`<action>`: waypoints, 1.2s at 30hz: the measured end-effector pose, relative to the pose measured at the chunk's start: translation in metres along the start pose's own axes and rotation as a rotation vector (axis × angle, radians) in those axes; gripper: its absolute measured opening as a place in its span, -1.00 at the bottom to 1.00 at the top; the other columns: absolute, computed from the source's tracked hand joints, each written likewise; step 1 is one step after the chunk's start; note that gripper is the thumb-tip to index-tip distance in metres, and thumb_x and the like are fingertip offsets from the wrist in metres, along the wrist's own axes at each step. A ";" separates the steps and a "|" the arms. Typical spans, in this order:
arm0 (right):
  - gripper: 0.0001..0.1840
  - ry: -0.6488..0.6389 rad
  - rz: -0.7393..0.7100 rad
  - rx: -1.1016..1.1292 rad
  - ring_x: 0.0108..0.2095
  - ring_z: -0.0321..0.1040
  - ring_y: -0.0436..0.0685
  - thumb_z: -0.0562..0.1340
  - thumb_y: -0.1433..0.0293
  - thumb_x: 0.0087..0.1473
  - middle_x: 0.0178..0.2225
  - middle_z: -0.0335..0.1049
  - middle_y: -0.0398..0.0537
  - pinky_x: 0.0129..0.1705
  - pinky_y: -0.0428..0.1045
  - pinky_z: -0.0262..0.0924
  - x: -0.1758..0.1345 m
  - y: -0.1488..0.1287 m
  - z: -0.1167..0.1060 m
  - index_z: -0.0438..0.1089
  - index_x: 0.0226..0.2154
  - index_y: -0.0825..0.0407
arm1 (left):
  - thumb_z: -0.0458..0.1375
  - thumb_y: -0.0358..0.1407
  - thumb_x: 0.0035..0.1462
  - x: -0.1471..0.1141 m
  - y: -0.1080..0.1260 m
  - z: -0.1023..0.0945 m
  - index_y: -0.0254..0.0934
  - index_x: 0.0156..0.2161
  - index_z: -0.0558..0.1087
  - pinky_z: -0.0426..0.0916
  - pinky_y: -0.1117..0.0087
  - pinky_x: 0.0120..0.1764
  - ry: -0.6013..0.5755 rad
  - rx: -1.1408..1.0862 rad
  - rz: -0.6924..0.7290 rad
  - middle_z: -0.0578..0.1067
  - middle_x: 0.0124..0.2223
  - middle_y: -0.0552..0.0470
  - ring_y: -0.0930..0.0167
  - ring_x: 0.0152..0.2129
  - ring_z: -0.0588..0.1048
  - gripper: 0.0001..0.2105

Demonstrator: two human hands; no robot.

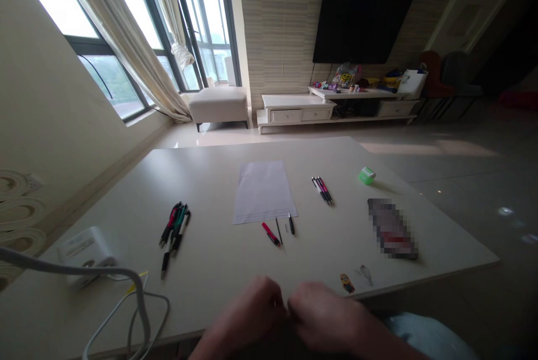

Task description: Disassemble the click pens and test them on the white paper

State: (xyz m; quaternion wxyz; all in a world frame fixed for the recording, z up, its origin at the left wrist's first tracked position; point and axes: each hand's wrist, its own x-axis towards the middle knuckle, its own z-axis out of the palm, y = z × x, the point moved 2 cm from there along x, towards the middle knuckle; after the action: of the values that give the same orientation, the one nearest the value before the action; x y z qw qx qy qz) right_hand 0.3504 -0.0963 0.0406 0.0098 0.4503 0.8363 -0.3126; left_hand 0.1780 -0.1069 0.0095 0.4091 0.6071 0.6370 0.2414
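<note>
The left hand (264, 303) and right hand (319, 312) meet at the table's (218, 276) near edge, blurred. Their fingers look curled in; how tightly, and whether they grip anything, I cannot tell.

At twelve o'clock from them lie the pen parts: a red barrel (270, 234), a refill (279, 231) and a black barrel (291, 224), apart from one another. The step in hand seems to be close two-handed work with a pen in pieces; picking up another part would call for one hand to free its fingertips.

From the parts, paper (264, 189) sits at eleven o'clock, three or so pens (323, 190) at two, a looser bunch (175, 228) at nine.

The fingertips are hidden between the hands, the forearms cut off below. A speck beside the refill, maybe a spring, is too small to tell. The phone (393, 231) at three is pixelated.
</note>
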 end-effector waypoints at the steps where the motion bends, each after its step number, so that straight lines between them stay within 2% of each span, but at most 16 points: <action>1: -0.81 0.044 0.015 -0.037 -0.49 0.41 0.11 0.14 0.42 -0.08 -0.53 0.47 -0.01 -0.46 -0.10 0.16 0.016 0.000 -0.010 0.49 -0.50 0.01 | 0.07 -0.09 0.08 0.022 0.003 -0.003 -0.32 -0.49 0.44 0.23 0.48 -0.62 -0.158 0.022 -0.024 0.44 -0.58 0.06 0.45 -0.69 0.40 -0.68; 2: -0.80 0.110 0.067 -0.060 -0.44 0.42 0.12 0.13 0.42 -0.05 -0.49 0.48 0.03 -0.41 -0.10 0.16 0.029 0.005 -0.022 0.48 -0.48 0.05 | -0.01 -0.06 0.12 0.041 0.008 -0.009 -0.32 -0.49 0.43 0.17 0.49 -0.64 -0.122 0.043 -0.034 0.41 -0.62 0.06 0.47 -0.74 0.36 -0.61; 3: -0.77 0.177 0.135 -0.075 -0.43 0.42 0.12 0.11 0.39 0.00 -0.46 0.49 0.05 -0.39 -0.09 0.15 0.039 0.013 -0.035 0.47 -0.45 0.07 | -0.06 -0.03 0.13 0.057 0.012 -0.017 -0.33 -0.51 0.42 0.14 0.49 -0.63 -0.001 0.092 -0.045 0.40 -0.64 0.05 0.47 -0.75 0.34 -0.57; 5: -0.74 0.284 0.282 -0.086 -0.38 0.42 0.14 0.09 0.34 0.06 -0.42 0.48 0.09 -0.35 -0.08 0.15 0.051 0.032 -0.057 0.46 -0.41 0.10 | -0.10 0.00 0.14 0.080 0.021 -0.025 -0.31 -0.60 0.38 0.11 0.47 -0.59 0.166 0.266 -0.031 0.40 -0.65 0.00 0.44 -0.71 0.36 -0.51; 6: -0.73 0.312 0.321 -0.079 -0.36 0.42 0.14 0.09 0.32 0.08 -0.40 0.48 0.11 -0.34 -0.07 0.15 0.055 0.040 -0.065 0.45 -0.40 0.10 | -0.10 0.01 0.13 0.088 0.024 -0.026 -0.31 -0.63 0.37 0.09 0.46 -0.58 0.213 0.348 -0.033 0.41 -0.64 -0.03 0.42 -0.69 0.38 -0.50; 8: -0.71 0.337 0.348 -0.052 -0.33 0.42 0.14 0.08 0.29 0.09 -0.37 0.48 0.12 -0.32 -0.08 0.15 0.063 0.049 -0.071 0.45 -0.39 0.10 | -0.07 -0.01 0.11 0.099 0.023 -0.022 -0.30 -0.63 0.37 0.06 0.45 -0.57 0.236 0.472 -0.060 0.44 -0.60 -0.09 0.39 -0.63 0.41 -0.53; 11: -0.70 0.344 0.305 -0.033 -0.31 0.42 0.12 0.08 0.27 0.10 -0.35 0.49 0.11 -0.31 -0.10 0.16 0.075 0.045 -0.064 0.46 -0.35 0.09 | -0.02 -0.15 0.09 0.105 0.014 -0.019 -0.30 -0.58 0.39 0.03 0.44 -0.56 0.227 0.576 -0.091 0.49 -0.51 -0.15 0.35 -0.57 0.45 -0.66; 15: -0.68 0.340 0.249 -0.093 -0.33 0.44 0.17 0.09 0.25 0.09 -0.36 0.49 0.14 -0.32 -0.06 0.20 0.089 0.027 -0.044 0.46 -0.36 0.11 | -0.01 -0.26 0.06 0.092 0.006 -0.031 -0.29 -0.53 0.38 0.02 0.43 -0.55 0.234 0.580 -0.076 0.50 -0.48 -0.12 0.35 -0.54 0.45 -0.77; 19: -0.69 0.275 0.279 -0.159 -0.30 0.45 0.26 0.15 0.28 0.01 -0.34 0.48 0.23 -0.31 -0.02 0.26 0.103 0.015 -0.028 0.46 -0.33 0.18 | -0.03 -0.28 0.08 0.066 0.009 -0.043 -0.26 -0.49 0.33 0.02 0.44 -0.53 0.268 0.522 -0.025 0.48 -0.49 -0.03 0.40 -0.57 0.41 -0.81; 24: -0.75 0.258 0.317 -0.175 -0.29 0.45 0.27 0.15 0.44 -0.05 -0.33 0.49 0.25 -0.31 -0.02 0.28 0.119 0.006 -0.019 0.46 -0.31 0.20 | -0.04 -0.30 0.10 0.042 0.015 -0.039 -0.24 -0.46 0.28 0.07 0.46 -0.51 0.255 0.400 0.130 0.45 -0.52 0.04 0.45 -0.60 0.38 -0.86; 28: -0.79 0.226 0.330 -0.160 -0.35 0.46 0.26 0.19 0.52 -0.15 -0.39 0.49 0.25 -0.38 -0.05 0.29 0.125 0.004 -0.014 0.48 -0.38 0.20 | -0.05 -0.29 0.10 0.034 0.015 -0.038 -0.23 -0.43 0.29 0.16 0.47 -0.48 0.274 0.252 0.170 0.43 -0.53 0.06 0.45 -0.59 0.40 -0.87; 31: -0.88 0.294 0.255 0.010 -0.42 0.45 0.19 0.21 0.48 -0.17 -0.45 0.49 0.18 -0.43 -0.08 0.27 0.120 0.006 -0.022 0.44 -0.49 0.18 | -0.04 -0.28 0.09 0.032 0.013 -0.039 -0.23 -0.40 0.31 0.21 0.48 -0.47 0.294 0.160 0.167 0.46 -0.52 0.06 0.44 -0.58 0.43 -0.87; 36: -0.83 0.571 -0.021 0.685 -0.64 0.32 -0.03 0.11 0.34 0.00 -0.51 0.44 -0.06 -0.65 -0.17 0.15 0.099 0.008 -0.054 0.30 -0.44 0.11 | -0.08 -0.26 0.15 0.031 0.013 -0.033 -0.22 -0.30 0.30 0.26 0.48 -0.46 0.230 0.032 0.197 0.48 -0.45 0.06 0.47 -0.57 0.43 -0.86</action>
State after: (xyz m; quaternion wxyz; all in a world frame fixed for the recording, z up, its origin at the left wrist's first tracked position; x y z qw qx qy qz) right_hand 0.3116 0.0094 0.0504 -0.3744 0.4873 0.6581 -0.4350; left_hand 0.1607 -0.0685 0.0312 0.2981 0.6414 0.6208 0.3382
